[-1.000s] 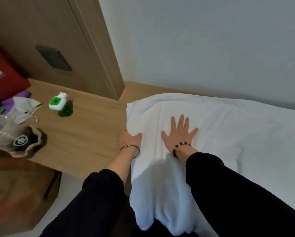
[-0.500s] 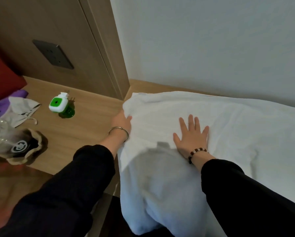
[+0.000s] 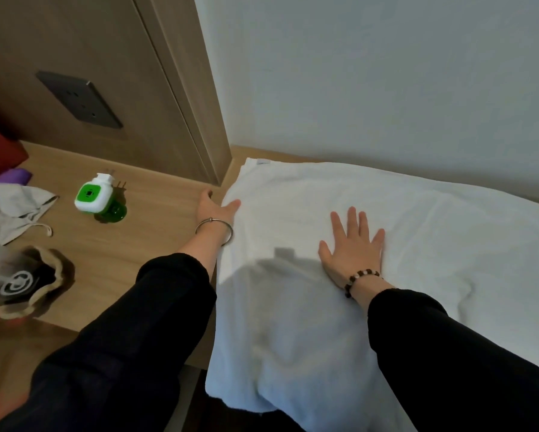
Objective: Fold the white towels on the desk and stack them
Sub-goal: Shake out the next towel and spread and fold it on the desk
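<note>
White towel (image 3: 386, 219) lies spread on the desk (image 3: 137, 244), far edge along the wall (image 3: 386, 73), near part hanging over the desk's front. Small tag at far-L corner.

R hand (image 3: 354, 244) lies flat on the towel, palm down, fingers straight & spread, gripping nothing; bead bracelet on the wrist.

L hand (image 3: 213, 208) is at the towel's L edge. Thumb rests on top of the cloth, other fingers point away just beside the edge, approx. on the desk. Can't tell whether they pinch the cloth. Metal bangle on that wrist.

Both sleeves black.

L of the towel, well apart: green/white plug-in (image 3: 91, 198), grey cloth (image 3: 18, 207), black bag (image 3: 28, 285). Dark socket (image 3: 77, 99) on the wood panel behind.
</note>
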{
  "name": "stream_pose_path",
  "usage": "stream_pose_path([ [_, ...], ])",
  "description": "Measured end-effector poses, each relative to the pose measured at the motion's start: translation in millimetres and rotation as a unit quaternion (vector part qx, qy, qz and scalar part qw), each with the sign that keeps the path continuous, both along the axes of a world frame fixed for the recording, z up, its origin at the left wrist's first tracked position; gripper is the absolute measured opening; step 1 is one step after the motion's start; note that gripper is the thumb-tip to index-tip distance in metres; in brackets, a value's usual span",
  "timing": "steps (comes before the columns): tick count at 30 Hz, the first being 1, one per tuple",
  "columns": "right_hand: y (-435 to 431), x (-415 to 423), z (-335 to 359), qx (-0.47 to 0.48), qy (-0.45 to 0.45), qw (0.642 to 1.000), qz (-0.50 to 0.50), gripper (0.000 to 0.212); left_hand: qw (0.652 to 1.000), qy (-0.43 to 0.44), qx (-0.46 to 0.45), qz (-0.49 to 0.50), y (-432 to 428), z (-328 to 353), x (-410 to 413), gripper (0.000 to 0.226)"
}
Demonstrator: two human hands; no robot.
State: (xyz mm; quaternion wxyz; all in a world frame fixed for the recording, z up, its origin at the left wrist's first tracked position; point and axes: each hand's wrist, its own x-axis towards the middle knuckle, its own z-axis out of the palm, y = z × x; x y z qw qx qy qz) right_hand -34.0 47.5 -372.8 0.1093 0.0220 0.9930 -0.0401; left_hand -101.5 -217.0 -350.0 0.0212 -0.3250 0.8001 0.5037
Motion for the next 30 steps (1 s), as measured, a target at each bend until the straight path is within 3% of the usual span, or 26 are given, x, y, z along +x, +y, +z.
stream_pose_path([
  [5, -1, -7, 9, 0.035, -0.010, 0.999, 0.026, 0.068, 0.998, -0.047, 0.035, -0.037, -1, 0, 25, 0.090],
  [9, -18, -4, 23, 0.070, -0.031, 0.997, 0.001, 0.063, 0.990, -0.110, 0.059, -0.071, -10, 10, 68, 0.088],
  [12, -63, 15, 33, 0.042, 0.006, 0.997, 0.068, 0.063, 0.981, -0.155, 0.065, -0.096, -19, 18, 102, 0.074],
  [14, -92, 35, 32, -0.001, -0.028, 0.992, 0.125, 0.062, 0.978, -0.163, 0.094, -0.094, -18, 24, 122, 0.055],
  [17, -107, 49, 24, 0.012, -0.089, 0.986, 0.141, 0.061, 0.967, -0.180, 0.156, -0.086, -15, 36, 150, 0.023],
  [20, -106, 47, 22, 0.026, -0.089, 0.985, 0.146, 0.061, 0.944, -0.237, 0.183, -0.140, -11, 39, 182, 0.023],
  [24, -107, 48, 23, 0.027, -0.087, 0.984, 0.155, 0.061, 0.934, -0.279, 0.048, -0.218, -10, 33, 216, 0.032],
  [28, -104, 48, 23, 0.026, -0.086, 0.982, 0.163, 0.063, 0.978, -0.199, -0.026, -0.059, -41, 28, 227, 0.047],
  [30, -105, 47, 24, 0.027, -0.088, 0.982, 0.165, 0.063, 0.993, -0.116, -0.020, 0.021, -45, 24, 232, 0.037],
])
